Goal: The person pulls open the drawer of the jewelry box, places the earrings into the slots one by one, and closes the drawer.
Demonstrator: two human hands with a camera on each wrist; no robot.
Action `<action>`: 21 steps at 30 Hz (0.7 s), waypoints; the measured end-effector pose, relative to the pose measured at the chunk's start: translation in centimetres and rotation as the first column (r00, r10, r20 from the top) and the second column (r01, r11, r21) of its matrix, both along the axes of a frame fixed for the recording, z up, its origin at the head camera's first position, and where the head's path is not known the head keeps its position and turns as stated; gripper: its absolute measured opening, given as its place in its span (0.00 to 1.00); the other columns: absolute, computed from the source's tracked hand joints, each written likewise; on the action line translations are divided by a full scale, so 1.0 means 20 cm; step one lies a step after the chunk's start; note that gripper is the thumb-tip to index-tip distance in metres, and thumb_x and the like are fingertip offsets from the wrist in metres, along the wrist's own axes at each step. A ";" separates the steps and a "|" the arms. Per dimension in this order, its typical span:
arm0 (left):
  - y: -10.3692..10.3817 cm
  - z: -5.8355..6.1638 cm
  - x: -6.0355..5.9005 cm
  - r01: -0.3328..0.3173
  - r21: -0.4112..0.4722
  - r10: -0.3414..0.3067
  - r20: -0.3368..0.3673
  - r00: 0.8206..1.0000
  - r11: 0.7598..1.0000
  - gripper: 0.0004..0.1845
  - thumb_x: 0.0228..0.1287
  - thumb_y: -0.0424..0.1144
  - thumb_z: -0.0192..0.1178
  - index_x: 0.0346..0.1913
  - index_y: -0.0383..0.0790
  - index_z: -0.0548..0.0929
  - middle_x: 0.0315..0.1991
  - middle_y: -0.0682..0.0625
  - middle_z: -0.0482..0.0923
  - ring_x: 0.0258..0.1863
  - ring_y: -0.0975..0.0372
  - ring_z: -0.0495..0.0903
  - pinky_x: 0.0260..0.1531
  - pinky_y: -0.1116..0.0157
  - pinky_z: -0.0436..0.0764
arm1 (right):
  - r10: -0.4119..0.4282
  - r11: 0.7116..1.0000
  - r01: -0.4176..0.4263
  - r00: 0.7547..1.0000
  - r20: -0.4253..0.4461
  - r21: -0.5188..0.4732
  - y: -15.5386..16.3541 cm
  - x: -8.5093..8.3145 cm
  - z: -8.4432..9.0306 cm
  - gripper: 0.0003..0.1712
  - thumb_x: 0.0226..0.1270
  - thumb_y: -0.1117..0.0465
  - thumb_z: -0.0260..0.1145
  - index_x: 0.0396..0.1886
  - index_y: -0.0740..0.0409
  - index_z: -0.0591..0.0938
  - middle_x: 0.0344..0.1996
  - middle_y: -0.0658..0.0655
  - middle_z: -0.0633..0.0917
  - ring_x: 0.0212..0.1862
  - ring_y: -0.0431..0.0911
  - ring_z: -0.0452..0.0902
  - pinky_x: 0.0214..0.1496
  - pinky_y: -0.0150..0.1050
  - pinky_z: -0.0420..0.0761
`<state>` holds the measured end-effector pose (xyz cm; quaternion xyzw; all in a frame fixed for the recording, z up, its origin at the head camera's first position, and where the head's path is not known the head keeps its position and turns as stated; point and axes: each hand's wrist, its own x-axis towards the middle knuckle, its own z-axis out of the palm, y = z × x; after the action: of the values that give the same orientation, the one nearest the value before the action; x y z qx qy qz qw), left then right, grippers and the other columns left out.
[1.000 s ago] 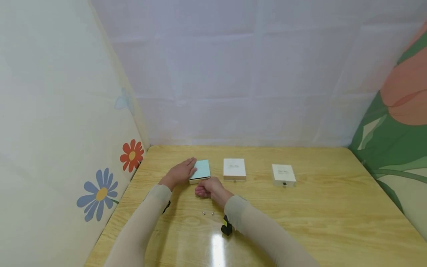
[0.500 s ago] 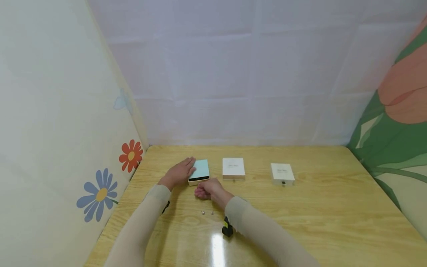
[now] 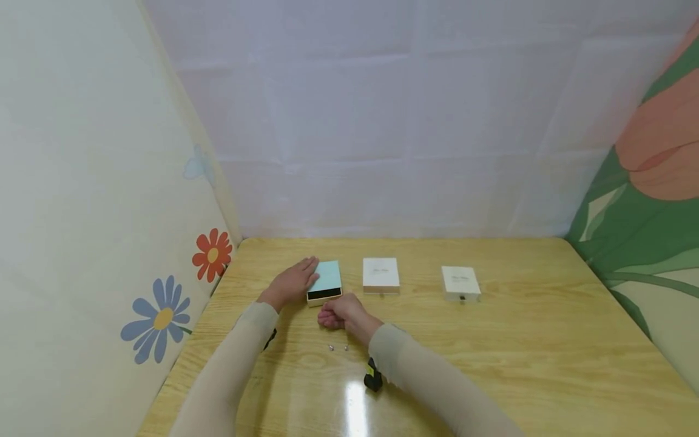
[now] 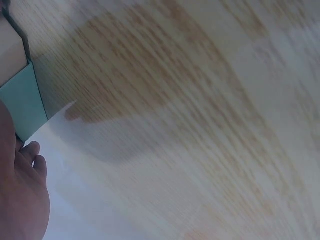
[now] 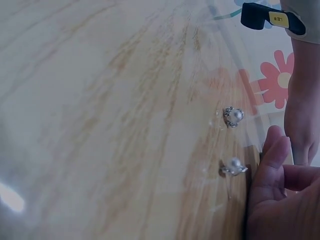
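A small drawer-style box with a light teal sleeve (image 3: 326,276) sits on the table, its drawer (image 3: 324,293) partly out toward me, showing a black inside. My left hand (image 3: 291,284) rests against the sleeve's left side, fingers extended along it; the left wrist view shows the teal sleeve (image 4: 26,102) beside that hand (image 4: 25,200). At the drawer's front, my right hand (image 3: 345,311) has curled fingers and pinches it; the exact grip spot is hidden. Two silver pearl earrings (image 5: 233,116) lie nearer me, seen close in the right wrist view beside my right hand (image 5: 275,185).
Right of the teal box stands a white box (image 3: 381,273) with small print, and farther right a cream box (image 3: 461,281) with a dark tab. Black wrist cameras, one at the right cuff (image 3: 373,379), stick out near the table. White cloth (image 3: 382,121) hangs behind.
The drawer has slid out of the teal sleeve toward me, and its black inside shows more. My right hand moved slightly nearer with it; my left hand stayed on the sleeve.
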<state>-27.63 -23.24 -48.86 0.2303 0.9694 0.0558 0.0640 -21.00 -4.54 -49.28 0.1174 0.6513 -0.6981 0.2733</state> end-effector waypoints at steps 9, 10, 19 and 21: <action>0.00 0.02 0.02 0.027 0.046 -0.027 -0.006 1.000 0.999 0.34 0.84 0.51 0.32 0.79 0.28 0.53 0.79 0.35 0.51 0.79 0.43 0.51 0.79 0.50 0.52 | -0.001 1.000 0.001 1.000 -0.007 0.016 0.00 0.02 0.00 0.08 0.72 0.70 0.62 0.43 0.72 0.85 0.28 0.63 0.90 0.22 0.42 0.86 0.26 0.30 0.86; 0.00 0.03 0.02 0.028 0.044 -0.028 -0.008 1.000 0.999 0.34 0.84 0.51 0.32 0.79 0.28 0.53 0.79 0.35 0.51 0.79 0.43 0.51 0.79 0.50 0.52 | -0.002 1.000 0.002 1.000 -0.007 0.013 0.00 0.02 -0.01 0.08 0.72 0.70 0.62 0.42 0.72 0.85 0.28 0.63 0.90 0.22 0.42 0.86 0.26 0.30 0.86; 0.00 0.01 0.00 0.007 0.008 -0.007 0.007 1.000 1.000 0.33 0.85 0.49 0.35 0.80 0.31 0.51 0.81 0.38 0.49 0.80 0.46 0.49 0.79 0.51 0.52 | 0.004 1.000 -0.004 1.000 -0.008 0.015 0.01 0.04 0.00 0.09 0.72 0.71 0.61 0.43 0.73 0.85 0.27 0.62 0.89 0.21 0.41 0.85 0.25 0.30 0.85; 0.00 0.00 0.00 0.004 0.006 -0.005 0.011 1.000 1.000 0.33 0.85 0.49 0.35 0.80 0.31 0.51 0.81 0.38 0.49 0.80 0.46 0.49 0.79 0.51 0.52 | 0.009 1.000 -0.009 1.000 -0.006 0.019 0.02 0.06 0.00 0.09 0.72 0.71 0.61 0.43 0.73 0.85 0.27 0.62 0.90 0.22 0.41 0.85 0.25 0.30 0.85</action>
<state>-27.70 -23.30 -48.87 0.2324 0.9683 0.0597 0.0688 -19.88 -4.24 -49.19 0.1150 0.6593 -0.6909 0.2734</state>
